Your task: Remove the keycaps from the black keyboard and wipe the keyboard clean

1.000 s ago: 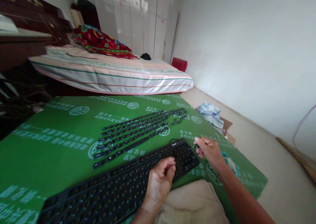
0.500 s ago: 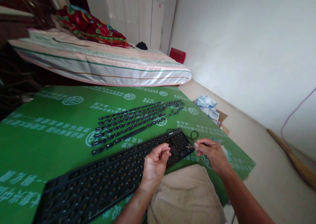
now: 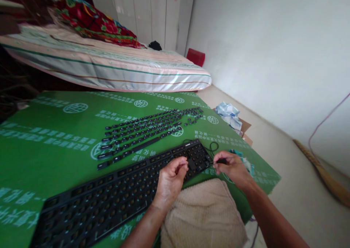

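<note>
A black keyboard (image 3: pixel 101 197) with its key tops off lies slantwise on a green board (image 3: pixel 54 160). My right hand (image 3: pixel 232 168) pinches a thin metal tool (image 3: pixel 209 164), whose tip is at the keyboard's right end, over the number pad. The tool's exact kind does not show. My left hand (image 3: pixel 171 180) is above the keyboard, thumb and fingertips pressed together; anything between them is too small to make out. Loose black keycaps (image 3: pixel 142 135) lie in slanted rows behind the keyboard, with a few scattered at the right end of the rows.
A beige cloth (image 3: pixel 203 215) covers the near edge between my forearms. The keyboard's cable (image 3: pixel 214 146) loops behind its right end. Teal and white crumpled wrapping (image 3: pixel 246 164) is beside my right hand. Beyond the board stands a bed (image 3: pixel 109 66); a broom (image 3: pixel 322 171) lies at right.
The tool's tip sits slightly lower against the keyboard's right end, and my right fingers have curled more around it. My left hand keeps its pinch. The whole view has shifted slightly.
</note>
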The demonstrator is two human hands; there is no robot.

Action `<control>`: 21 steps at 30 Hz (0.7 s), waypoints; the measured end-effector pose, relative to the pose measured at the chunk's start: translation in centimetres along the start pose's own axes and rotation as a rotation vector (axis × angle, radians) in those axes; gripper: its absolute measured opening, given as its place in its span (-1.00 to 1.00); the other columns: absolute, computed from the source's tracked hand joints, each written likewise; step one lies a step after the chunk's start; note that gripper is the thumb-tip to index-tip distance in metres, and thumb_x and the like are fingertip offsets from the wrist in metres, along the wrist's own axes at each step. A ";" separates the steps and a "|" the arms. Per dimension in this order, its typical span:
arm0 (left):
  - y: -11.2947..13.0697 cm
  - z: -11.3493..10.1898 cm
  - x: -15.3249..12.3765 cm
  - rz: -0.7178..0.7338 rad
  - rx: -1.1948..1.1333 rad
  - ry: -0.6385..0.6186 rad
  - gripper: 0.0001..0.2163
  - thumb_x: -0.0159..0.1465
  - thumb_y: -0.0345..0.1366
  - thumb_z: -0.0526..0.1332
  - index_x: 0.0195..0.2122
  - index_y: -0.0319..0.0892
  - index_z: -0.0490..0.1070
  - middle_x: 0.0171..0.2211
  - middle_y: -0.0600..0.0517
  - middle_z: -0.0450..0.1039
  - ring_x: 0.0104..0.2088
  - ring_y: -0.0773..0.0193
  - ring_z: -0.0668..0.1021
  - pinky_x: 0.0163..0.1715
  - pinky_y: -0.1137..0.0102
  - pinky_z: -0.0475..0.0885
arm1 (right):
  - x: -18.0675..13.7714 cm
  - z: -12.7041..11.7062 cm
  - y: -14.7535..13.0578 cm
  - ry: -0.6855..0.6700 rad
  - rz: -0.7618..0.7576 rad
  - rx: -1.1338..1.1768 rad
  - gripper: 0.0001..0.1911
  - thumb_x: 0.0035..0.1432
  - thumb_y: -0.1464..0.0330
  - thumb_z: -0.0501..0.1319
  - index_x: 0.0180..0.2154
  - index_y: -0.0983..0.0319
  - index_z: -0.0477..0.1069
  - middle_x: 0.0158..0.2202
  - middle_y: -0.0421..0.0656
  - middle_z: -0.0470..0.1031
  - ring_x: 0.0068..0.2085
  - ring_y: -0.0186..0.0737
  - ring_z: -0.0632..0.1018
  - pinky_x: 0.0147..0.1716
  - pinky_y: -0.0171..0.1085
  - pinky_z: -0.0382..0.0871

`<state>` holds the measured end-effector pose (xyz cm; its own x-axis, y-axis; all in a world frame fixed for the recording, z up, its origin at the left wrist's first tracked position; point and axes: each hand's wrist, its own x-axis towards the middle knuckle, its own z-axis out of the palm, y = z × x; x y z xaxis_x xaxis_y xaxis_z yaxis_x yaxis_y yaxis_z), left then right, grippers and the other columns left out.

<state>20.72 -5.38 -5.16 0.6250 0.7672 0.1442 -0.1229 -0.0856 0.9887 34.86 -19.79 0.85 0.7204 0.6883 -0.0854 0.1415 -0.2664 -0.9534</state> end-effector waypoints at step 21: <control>-0.1 0.0 -0.2 0.068 0.076 -0.032 -0.83 0.11 -0.37 0.20 -0.27 -0.15 0.51 -0.34 0.04 0.55 -0.34 0.28 0.58 -0.29 0.42 0.47 | 3.1 -0.1 -2.9 -0.446 -0.157 -0.563 -0.76 -0.12 0.49 0.11 -0.40 0.31 0.52 -0.62 -0.23 0.38 -0.60 -0.40 0.35 -0.60 -0.42 0.18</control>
<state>20.62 -5.55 -5.28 0.6414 0.7375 0.2114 -0.1084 -0.1857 0.9766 36.73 -16.99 3.38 0.3348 0.9242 -0.1839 0.6342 -0.3653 -0.6815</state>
